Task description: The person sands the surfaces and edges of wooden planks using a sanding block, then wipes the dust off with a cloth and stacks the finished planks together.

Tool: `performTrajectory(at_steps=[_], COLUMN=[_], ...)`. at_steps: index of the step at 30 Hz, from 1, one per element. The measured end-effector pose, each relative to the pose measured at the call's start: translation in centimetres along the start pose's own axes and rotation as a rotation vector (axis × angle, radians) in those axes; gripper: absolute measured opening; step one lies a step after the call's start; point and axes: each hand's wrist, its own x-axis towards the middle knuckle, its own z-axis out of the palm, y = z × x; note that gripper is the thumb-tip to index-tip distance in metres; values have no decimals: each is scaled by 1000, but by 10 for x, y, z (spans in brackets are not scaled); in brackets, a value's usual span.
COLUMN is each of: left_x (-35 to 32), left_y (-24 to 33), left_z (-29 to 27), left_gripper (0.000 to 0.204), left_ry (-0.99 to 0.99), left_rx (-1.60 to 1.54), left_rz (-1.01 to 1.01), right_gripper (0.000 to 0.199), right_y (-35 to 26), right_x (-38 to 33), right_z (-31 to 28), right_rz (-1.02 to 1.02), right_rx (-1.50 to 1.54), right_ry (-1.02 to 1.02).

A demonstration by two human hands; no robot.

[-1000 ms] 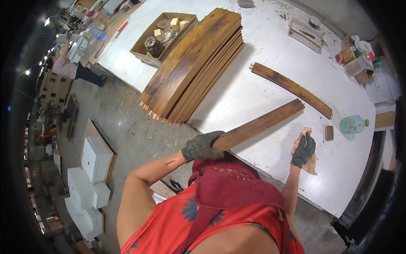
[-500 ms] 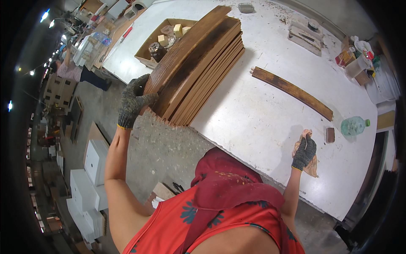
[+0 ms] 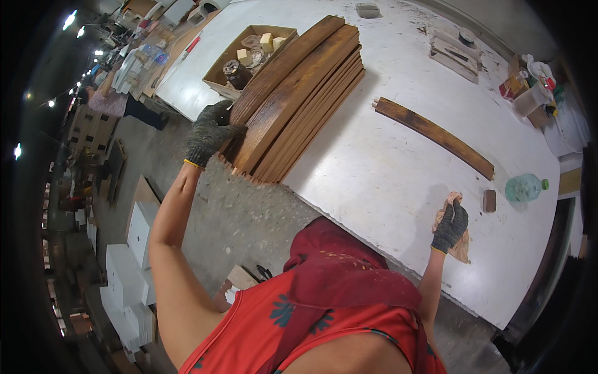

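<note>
My left hand [image 3: 212, 132], in a dark grey knit glove, closes on the near end of a curved brown wooden slat [image 3: 289, 65]. That slat lies on top of a stack of similar slats [image 3: 317, 103] at the table's left side; the stack's near ends jut past the edge. In my right hand [image 3: 451, 225], gloved alike, a crumpled pinkish cloth [image 3: 460, 250] is pressed to the white tabletop. A single curved slat [image 3: 436, 138] with pegs at its end lies beyond that hand. Beside it sits a small brown block [image 3: 489, 201].
A greenish clear bottle [image 3: 526, 187] stands at the right. Behind the stack is a cardboard tray [image 3: 274, 31] with a dark jar and pale blocks. Far right are a flat grey slab [image 3: 453, 59] and assorted containers [image 3: 529, 93]. Another person [image 3: 112, 103] stands far left.
My left hand has moved slightly right with the top slat, which now sits closer over the stack, and the shadow under it has narrowed. My right hand stays on the cloth.
</note>
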Motion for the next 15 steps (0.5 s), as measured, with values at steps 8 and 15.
performTrajectory(at_steps=[8, 15], left_x=[-3, -33], left_y=[22, 145], left_z=[-5, 104], left_gripper=[71, 53], left_ry=[236, -266], left_rx=[299, -466], left_rz=[237, 480], right_gripper=[19, 18], right_y=[7, -13], right_x=[-3, 0], right_z=[1, -8], right_rz=[99, -50], right_rx=[119, -80], right_ry=[-60, 90])
